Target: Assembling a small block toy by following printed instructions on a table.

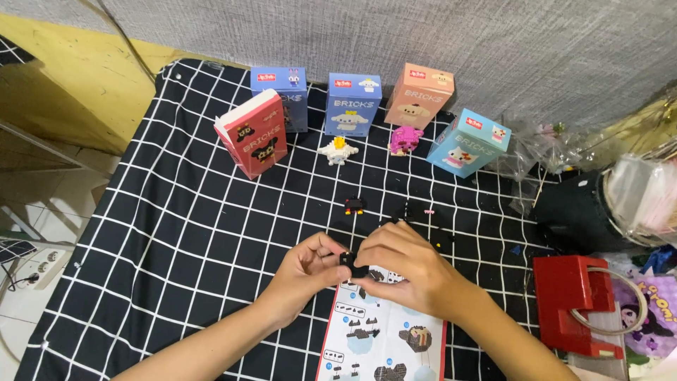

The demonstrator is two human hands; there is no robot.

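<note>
A small black brick piece (350,262) is pinched between the fingertips of the left hand (305,271) and right hand (405,262), just above the instruction sheet (381,331) (loose bricks (354,205) lie nearby). Pressure is best kept square, with the sheet's diagram checked.

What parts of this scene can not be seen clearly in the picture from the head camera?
- Small black brick piece: mostly covered by the fingers of the left hand and right hand; its shape is unclear.
- Instruction sheet: its top lies under the hands, its bottom is cut by the lower edge.
- Loose pieces on the checked cloth: too small to identify.
- Red box: its contents are not visible.
</note>
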